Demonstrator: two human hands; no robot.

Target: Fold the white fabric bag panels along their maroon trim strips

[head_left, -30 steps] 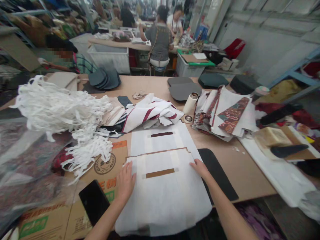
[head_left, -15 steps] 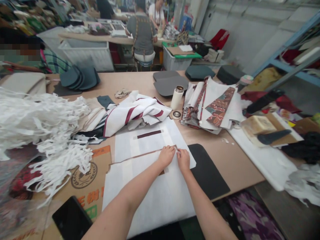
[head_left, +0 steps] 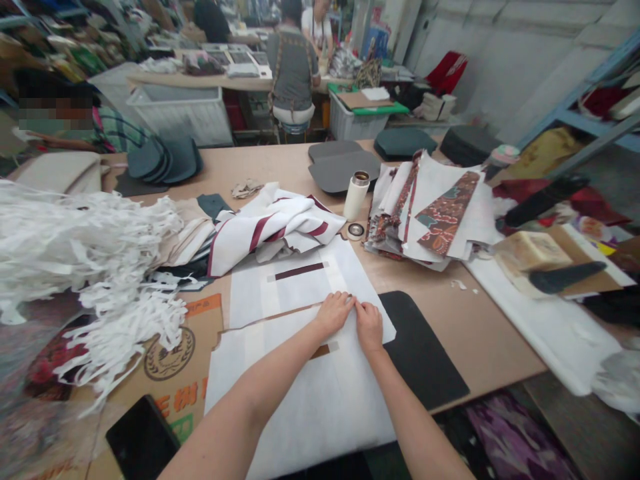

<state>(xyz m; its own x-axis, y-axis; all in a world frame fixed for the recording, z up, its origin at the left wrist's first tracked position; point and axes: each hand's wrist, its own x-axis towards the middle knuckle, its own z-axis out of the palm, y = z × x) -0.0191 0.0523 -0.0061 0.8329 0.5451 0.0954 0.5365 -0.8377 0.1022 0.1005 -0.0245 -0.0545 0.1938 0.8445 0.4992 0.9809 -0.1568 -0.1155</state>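
My left hand [head_left: 334,312] and my right hand [head_left: 369,324] sit side by side at the top right edge of a white fabric sheet [head_left: 300,393] lying on the table in front of me. Both have their fingers curled and pinched at that edge, where a thin brown strip runs along it. A short brown stripe on the sheet is partly hidden under my left wrist. A second white sheet [head_left: 280,283] with a dark maroon stripe [head_left: 299,271] lies just beyond my hands.
A heap of white strips [head_left: 85,247] fills the left. A phone [head_left: 143,440] lies on printed cardboard [head_left: 175,360]. A black pad [head_left: 425,350] lies right of the sheet. Striped cloth [head_left: 275,227], a white bottle [head_left: 357,195], a tape roll [head_left: 355,231], patterned pieces [head_left: 435,207]. People work behind.
One second ago my hands lay flat and apart at the sheet's two sides. They came together at its top right edge and have stayed there, shifting only slightly.
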